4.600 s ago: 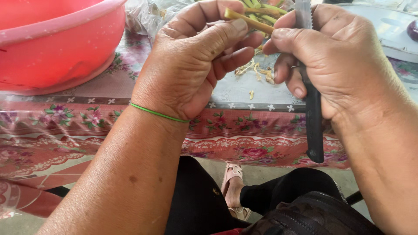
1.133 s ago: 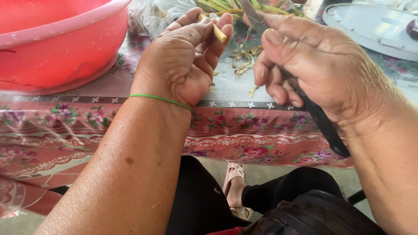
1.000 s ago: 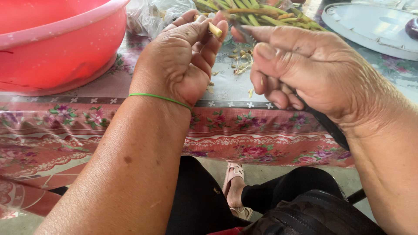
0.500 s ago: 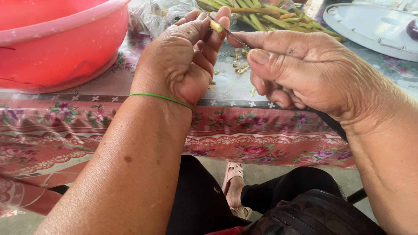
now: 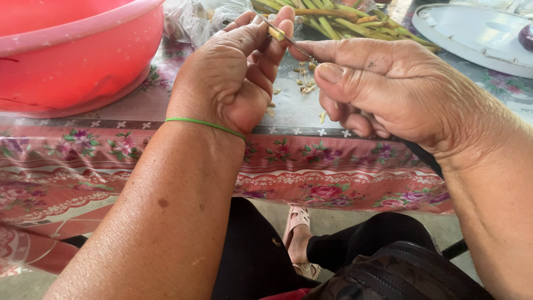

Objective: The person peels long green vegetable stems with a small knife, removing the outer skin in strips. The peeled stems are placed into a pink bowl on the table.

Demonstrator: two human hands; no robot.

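My left hand (image 5: pixel 233 78) pinches a short yellow-green stalk piece (image 5: pixel 276 33) between thumb and fingers, above the table edge. A thin green band circles that wrist. My right hand (image 5: pixel 383 89) grips a knife with a black handle (image 5: pixel 425 158). Its thin blade (image 5: pixel 297 47) runs under my thumb and touches the stalk's cut end. Most of the handle is hidden behind my palm. A pile of green stalks (image 5: pixel 338 19) lies on the table just beyond both hands.
A large pink plastic basin (image 5: pixel 72 55) stands at the left on the floral tablecloth (image 5: pixel 311 161). Clear plastic bag (image 5: pixel 191 22) lies behind my left hand. A white lid (image 5: pixel 477 36) rests at the far right. Peel scraps (image 5: pixel 305 83) litter the table. My knees and a dark bag (image 5: pixel 400 272) sit below.
My right hand has swung left and brought the blade tip against the stalk end. Earlier the stalk was longer and the knife stood upright.
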